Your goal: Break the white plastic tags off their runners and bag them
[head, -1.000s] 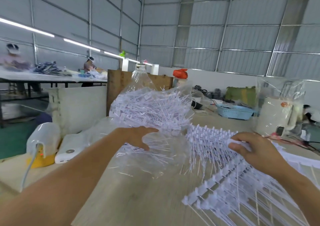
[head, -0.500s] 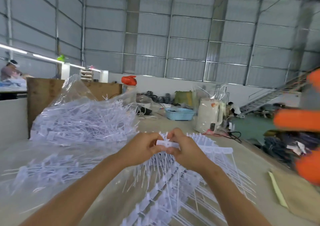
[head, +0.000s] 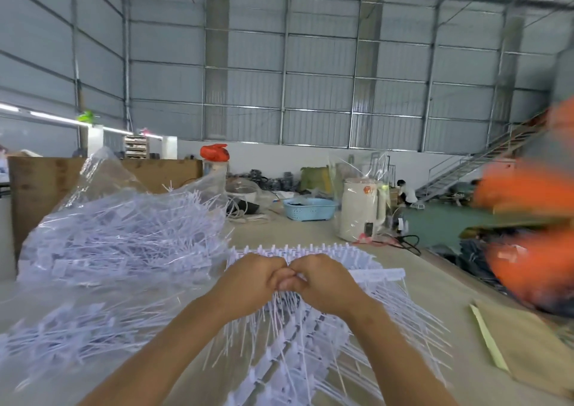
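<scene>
My left hand (head: 253,278) and my right hand (head: 323,281) meet knuckle to knuckle at the middle of the view, both gripping one white runner of tags (head: 377,273) that sticks out to the right of my right hand. Thin white tag stems hang down below my fists. Under and in front of my hands lies a heap of tag runners (head: 298,349) on the table (head: 413,284). To the left stands a big clear plastic bag (head: 124,228) stuffed with loose white tags.
More white tags lie flat in clear plastic at the lower left (head: 62,334). At the back of the table are a blue basket (head: 309,208) and a white kettle in plastic wrap (head: 360,210). A cardboard sheet (head: 521,346) lies right, and blurred orange shapes (head: 528,194) beyond it.
My left hand left the bag and came across to my right hand; both now grip the same runner. The view swung to the right.
</scene>
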### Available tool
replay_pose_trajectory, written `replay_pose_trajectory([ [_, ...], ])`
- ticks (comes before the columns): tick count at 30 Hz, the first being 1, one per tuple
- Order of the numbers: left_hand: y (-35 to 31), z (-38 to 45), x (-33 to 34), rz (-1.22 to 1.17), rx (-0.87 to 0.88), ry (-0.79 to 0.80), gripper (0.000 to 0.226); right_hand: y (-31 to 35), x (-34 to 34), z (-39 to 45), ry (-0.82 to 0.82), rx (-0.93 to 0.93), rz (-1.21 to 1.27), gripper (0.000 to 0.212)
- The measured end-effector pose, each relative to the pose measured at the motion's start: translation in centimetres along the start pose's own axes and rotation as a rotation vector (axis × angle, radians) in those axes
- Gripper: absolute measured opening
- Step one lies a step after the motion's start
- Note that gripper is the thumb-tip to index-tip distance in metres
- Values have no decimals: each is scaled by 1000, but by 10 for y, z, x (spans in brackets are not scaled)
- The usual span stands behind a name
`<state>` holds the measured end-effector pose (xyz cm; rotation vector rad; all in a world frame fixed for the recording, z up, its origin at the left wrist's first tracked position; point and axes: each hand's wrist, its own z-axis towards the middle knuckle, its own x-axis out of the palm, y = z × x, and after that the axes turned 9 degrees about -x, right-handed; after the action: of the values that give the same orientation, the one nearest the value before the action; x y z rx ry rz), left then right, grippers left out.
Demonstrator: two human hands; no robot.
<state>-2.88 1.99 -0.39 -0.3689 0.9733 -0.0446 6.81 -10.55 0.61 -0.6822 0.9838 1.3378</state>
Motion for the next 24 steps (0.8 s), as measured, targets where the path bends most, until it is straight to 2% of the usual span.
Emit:
replay_pose_trajectory([
  [2, 3, 0, -3, 3, 14, 45, 28, -1, 4, -1, -34, -14, -6, 23],
  [6, 13, -5, -7, -313, -105, 245, 38, 4, 13, -6, -100, -118, 20, 29],
  [9, 18, -9, -7, -428, -157, 306, 39, 6, 15, -7, -154, -181, 9, 30],
  [18, 10, 2, -21, -731, -181, 309, 34, 19, -1, -10, -343, -273, -160, 23],
  [21, 19, 10, -33, -878, -330, 174, 43, 27, -20, -13, -532, -326, -277, 25],
  [23, 29, 8, -41, -934, -398, 99, 47, 30, -39, -13, -625, -366, -221, 31],
  [24, 32, 7, -43, -936, -397, 88, 45, 31, -50, -13, -611, -364, -163, 34],
])
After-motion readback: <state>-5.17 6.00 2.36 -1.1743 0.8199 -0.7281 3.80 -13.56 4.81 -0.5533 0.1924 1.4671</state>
